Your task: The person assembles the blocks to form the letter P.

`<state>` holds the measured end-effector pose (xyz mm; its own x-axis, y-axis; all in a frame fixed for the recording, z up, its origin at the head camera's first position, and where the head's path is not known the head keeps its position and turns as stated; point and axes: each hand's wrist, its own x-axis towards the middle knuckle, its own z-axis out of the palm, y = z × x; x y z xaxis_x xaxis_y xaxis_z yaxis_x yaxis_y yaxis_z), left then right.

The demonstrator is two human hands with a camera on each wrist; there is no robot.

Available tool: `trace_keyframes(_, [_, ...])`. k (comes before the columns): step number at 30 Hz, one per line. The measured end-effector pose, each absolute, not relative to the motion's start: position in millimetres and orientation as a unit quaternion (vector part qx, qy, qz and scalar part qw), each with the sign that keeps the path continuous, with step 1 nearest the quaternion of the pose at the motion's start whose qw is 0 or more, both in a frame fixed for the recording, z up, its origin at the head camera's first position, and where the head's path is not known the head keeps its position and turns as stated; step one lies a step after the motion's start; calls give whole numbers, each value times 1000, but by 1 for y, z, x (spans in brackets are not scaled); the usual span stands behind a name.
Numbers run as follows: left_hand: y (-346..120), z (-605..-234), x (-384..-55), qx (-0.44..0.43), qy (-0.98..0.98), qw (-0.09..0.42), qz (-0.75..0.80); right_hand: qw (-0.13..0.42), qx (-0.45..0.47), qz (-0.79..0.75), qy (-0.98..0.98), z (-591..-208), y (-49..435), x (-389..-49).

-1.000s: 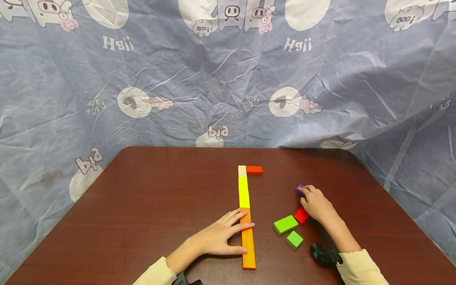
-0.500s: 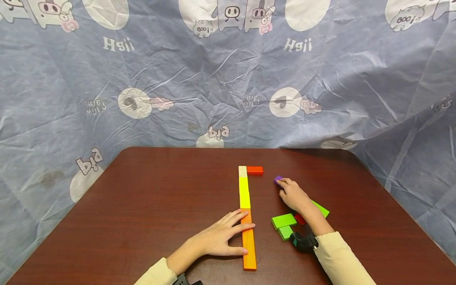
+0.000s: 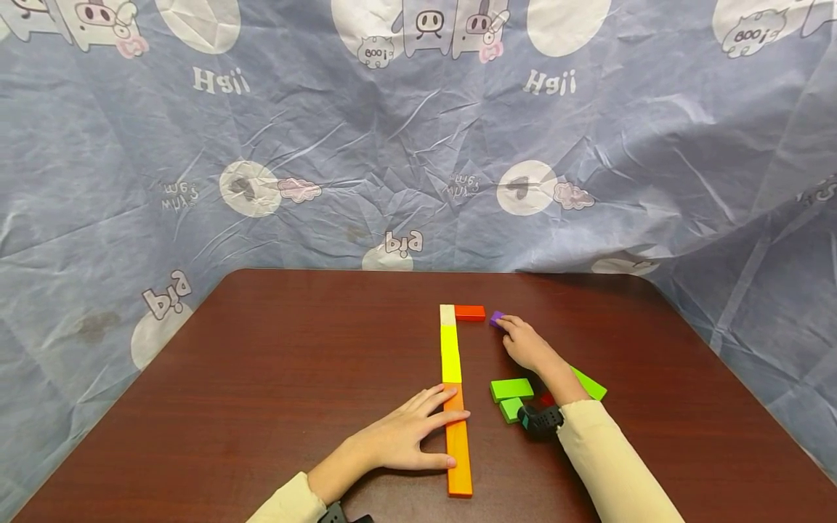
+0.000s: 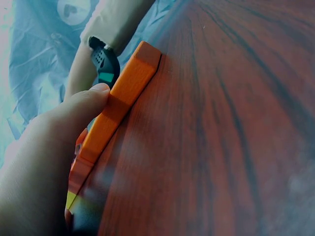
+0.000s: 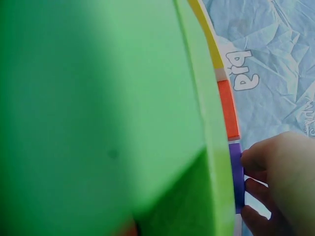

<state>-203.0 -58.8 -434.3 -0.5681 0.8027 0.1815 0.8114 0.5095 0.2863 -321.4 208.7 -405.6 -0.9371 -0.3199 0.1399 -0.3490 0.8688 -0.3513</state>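
With fingers spread, my left hand [image 3: 405, 439] rests on an orange block [image 3: 460, 465]; its thumb [image 4: 98, 96] touches the block's near part in the left wrist view. The orange block continues a straight row with yellow [image 3: 450, 354] and white [image 3: 447, 314] blocks. A red block [image 3: 469, 313] lies flat against the right side of the white one. Just right of that red block, my right hand [image 3: 526, 347] pinches a small purple block [image 3: 496, 318] at table level. A narrow gap shows between purple and red.
Two green blocks, a larger one [image 3: 511, 389] and a smaller one [image 3: 510, 410], lie beside the right wristband. Another green block [image 3: 590, 383] and a second red block [image 3: 547, 399] are partly hidden by the forearm. A blue printed cloth [image 3: 392, 145] hangs behind the table.
My right hand has moved left and away from me with the purple block, toward the red one. The two nearer green blocks shifted left and now touch. My left hand stayed put.
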Motion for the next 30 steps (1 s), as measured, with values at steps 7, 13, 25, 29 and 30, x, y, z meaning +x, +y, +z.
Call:
trace_keyframes(7, [-58, -433, -202, -463, -869, 8, -176, 41, 177, 201, -963, -406, 205, -325])
trace_keyframes(13, [-59, -433, -203, -469, -866, 22, -171, 32, 169, 203, -964, -407, 202, -326])
trace_keyframes(25, [-59, -433, -203, -466, -868, 12, -173, 30, 152, 187, -970, -412, 202, -326])
trace_keyframes(29, [-58, -433, -203, -467, -868, 15, -170, 27, 146, 178, -973, -411, 203, -324])
trace_keyframes(30, [-58, -434, -203, -467, -868, 16, -170, 28, 146, 180, -972, -410, 203, -323])
